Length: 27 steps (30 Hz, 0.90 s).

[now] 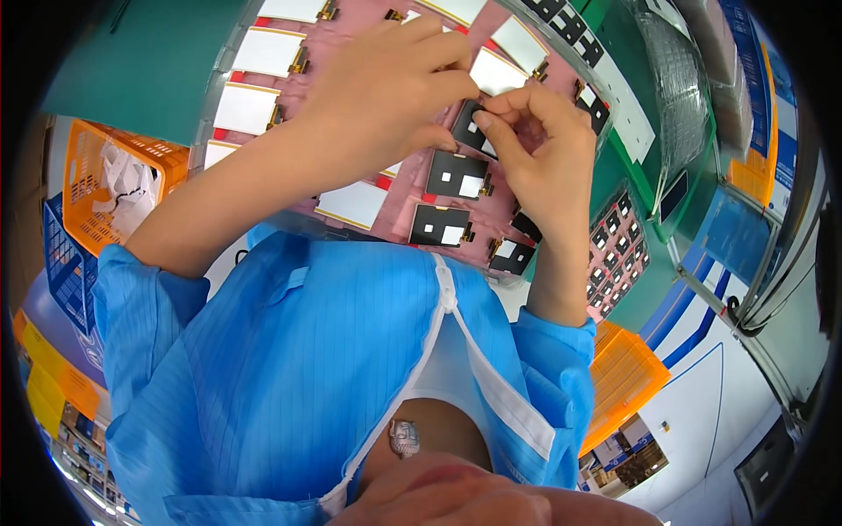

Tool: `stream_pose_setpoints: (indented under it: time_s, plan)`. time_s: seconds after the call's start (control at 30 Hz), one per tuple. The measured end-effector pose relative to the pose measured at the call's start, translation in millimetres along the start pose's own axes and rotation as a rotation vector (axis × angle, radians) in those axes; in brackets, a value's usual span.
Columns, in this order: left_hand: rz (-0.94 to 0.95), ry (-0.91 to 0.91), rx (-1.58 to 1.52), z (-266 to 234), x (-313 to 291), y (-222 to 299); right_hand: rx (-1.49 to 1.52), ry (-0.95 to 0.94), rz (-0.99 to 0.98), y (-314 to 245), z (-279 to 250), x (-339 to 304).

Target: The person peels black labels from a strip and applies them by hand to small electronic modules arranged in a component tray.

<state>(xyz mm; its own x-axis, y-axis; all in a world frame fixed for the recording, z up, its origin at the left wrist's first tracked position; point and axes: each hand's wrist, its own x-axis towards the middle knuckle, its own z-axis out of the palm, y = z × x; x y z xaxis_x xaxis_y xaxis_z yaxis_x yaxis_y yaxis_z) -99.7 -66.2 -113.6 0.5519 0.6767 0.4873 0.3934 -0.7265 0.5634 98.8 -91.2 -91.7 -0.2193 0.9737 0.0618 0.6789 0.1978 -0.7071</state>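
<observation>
- Over the pink tray (396,210), we seem to be handling a black panel (468,131) in its right half; next, likely, a light, steady pinch.
- Our right hand (548,149) pinches narrowly at the panel's edge; our left hand (386,88) curls beside it, its hold unclear.
- Left of the tray, an orange basket (83,206) holds white plastic (136,188).

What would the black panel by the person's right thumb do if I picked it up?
The black panel would probably feel light, since it looks thin and flat. Its straight edges suggest it would stay stiff rather than flop. If it has a narrow tab like the one on the black panel just below, that bit seems likeliest to bend.
</observation>
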Motion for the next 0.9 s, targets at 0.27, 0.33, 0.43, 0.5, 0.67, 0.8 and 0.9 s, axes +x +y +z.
stream_pose_setpoints:
  time_s: [0.27, 0.33, 0.43, 0.5, 0.67, 0.8, 0.9]
  plan:
    - [0.006, -0.003, 0.005, 3, -2, 3, -0.55, 0.097, -0.197, -21, 2, -7]
    - [-0.012, -0.008, -0.006, 4, -3, 1, -0.6, 0.115, -0.239, -26, 1, -6]
    - [-0.011, -0.029, -0.006, 3, -1, 1, -0.656, 0.249, -0.204, -28, 1, -6]
    - [0.0, -0.017, -0.007, 4, 0, -1, -0.59, 0.098, -0.227, -16, 4, -8]
    - [-0.006, -0.077, -0.023, -5, 6, -2, -0.269, 0.1, -0.201, -11, -14, -1]
    - [-0.025, -0.123, -0.059, -16, 11, -2, 0.1, 0.428, 0.049, 17, -72, 8]
    - [-0.047, -0.137, -0.131, -24, 21, 7, 0.02, 0.552, 0.113, 102, -102, 29]
